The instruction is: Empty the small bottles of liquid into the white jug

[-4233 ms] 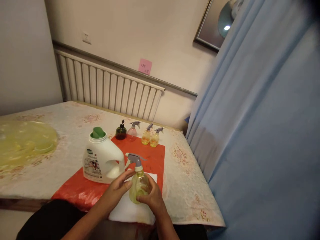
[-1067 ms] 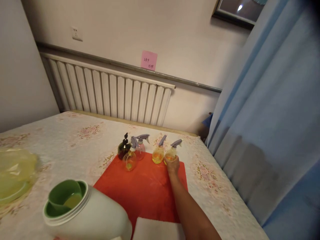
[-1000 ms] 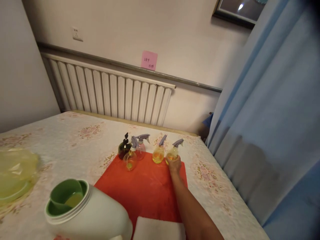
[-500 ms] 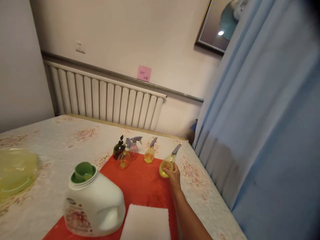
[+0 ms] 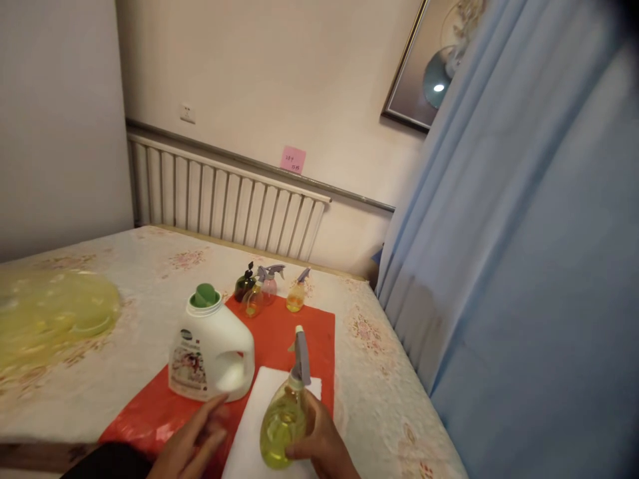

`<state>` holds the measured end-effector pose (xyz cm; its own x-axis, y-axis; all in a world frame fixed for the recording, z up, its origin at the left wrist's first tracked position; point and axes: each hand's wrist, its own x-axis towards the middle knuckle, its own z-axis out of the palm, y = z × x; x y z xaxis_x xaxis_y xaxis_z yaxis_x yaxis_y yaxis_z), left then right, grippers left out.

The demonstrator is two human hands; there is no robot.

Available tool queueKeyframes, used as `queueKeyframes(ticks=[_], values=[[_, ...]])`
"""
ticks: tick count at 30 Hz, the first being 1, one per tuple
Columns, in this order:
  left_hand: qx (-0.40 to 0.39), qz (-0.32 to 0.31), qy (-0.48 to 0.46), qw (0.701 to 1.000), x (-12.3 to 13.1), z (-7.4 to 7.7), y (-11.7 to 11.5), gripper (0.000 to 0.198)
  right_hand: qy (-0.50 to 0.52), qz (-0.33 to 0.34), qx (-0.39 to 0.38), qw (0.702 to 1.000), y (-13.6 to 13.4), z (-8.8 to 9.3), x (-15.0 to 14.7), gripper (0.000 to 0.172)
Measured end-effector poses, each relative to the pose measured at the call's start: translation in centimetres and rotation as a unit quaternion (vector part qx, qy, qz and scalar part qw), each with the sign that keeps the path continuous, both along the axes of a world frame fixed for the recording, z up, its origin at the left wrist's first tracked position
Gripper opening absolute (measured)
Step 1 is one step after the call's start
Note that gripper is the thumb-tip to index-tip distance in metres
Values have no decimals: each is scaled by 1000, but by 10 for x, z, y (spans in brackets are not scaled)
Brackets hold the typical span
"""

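My right hand is wrapped round a yellowish spray bottle with a grey trigger head. Yellow liquid shows inside it. The bottle is tilted slightly, over a white pad lying on a red sheet. To the left, my left hand hovers near the sheet with thumb and fingers apart, holding nothing. Just beyond it stands a large white jug with a green cup-shaped cap in its mouth.
At the sheet's far end stand another yellow spray bottle, a pink spray bottle, a dark green bottle and a small clear yellowish bottle. A translucent yellow basin lies left. A blue curtain hangs right.
My right hand has brought the yellow spray bottle from the sheet's far right edge toward me, over the white pad. My left hand has come into view. The camera view has shifted.
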<state>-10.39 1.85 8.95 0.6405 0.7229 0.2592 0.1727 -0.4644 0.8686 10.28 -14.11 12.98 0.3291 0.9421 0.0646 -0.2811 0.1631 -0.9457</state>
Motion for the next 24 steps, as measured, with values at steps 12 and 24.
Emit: queueKeyframes(ticks=[12, 24], values=[[-308, -307, -77, 897, 41, 84, -57, 50, -7, 112, -35, 993, -29, 2, -45, 81], [-160, -97, -91, 978, 53, 77, -84, 36, -59, 47, -24, 997, -22, -8, -49, 86]])
